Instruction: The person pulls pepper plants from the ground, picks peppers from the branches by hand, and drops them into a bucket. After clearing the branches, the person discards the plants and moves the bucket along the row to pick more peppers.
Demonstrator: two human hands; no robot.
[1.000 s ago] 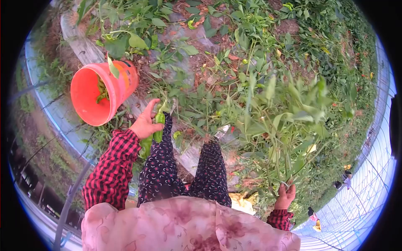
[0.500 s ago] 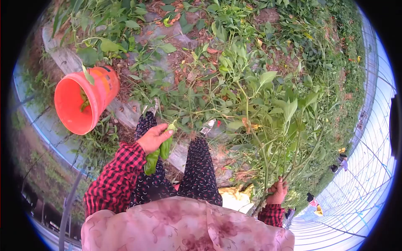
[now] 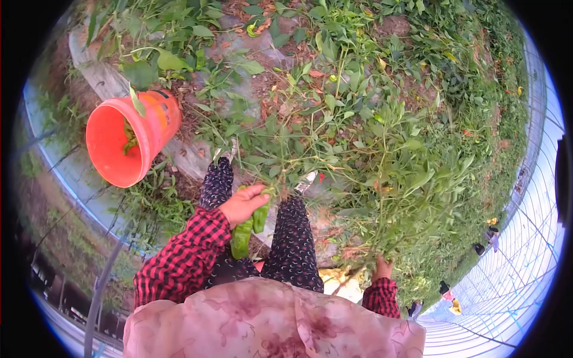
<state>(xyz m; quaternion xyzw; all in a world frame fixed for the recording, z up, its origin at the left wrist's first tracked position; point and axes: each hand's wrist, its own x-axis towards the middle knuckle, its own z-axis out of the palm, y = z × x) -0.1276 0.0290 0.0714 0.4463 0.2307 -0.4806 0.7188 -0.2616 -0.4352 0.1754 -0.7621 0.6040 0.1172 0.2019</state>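
Note:
In the head view, my left hand (image 3: 243, 205) is closed around green peppers (image 3: 241, 240), which hang below the fingers in front of my legs. My right hand (image 3: 382, 268), low on the right, grips the stem end of an uprooted or cut pepper plant (image 3: 399, 173). Its leafy branches spread up and away from me, somewhat smeared by motion. Leaves and stems partly cover the right fingers. To the left lies an orange-red bucket (image 3: 119, 143), tipped with its mouth towards me; some green peppers (image 3: 129, 138) show inside.
Pulled plants and leaves (image 3: 286, 137) cover the ground ahead of my feet. A pale strip (image 3: 98, 74) runs behind the bucket. Yellowish material (image 3: 342, 283) lies beside my right leg. Other people (image 3: 492, 237) are far off at the right, by the greenhouse wall (image 3: 507, 280).
My left hand has moved right with the peppers. My right hand has shifted slightly left, and the plant in it has swung and turned. The whole view has shifted a little.

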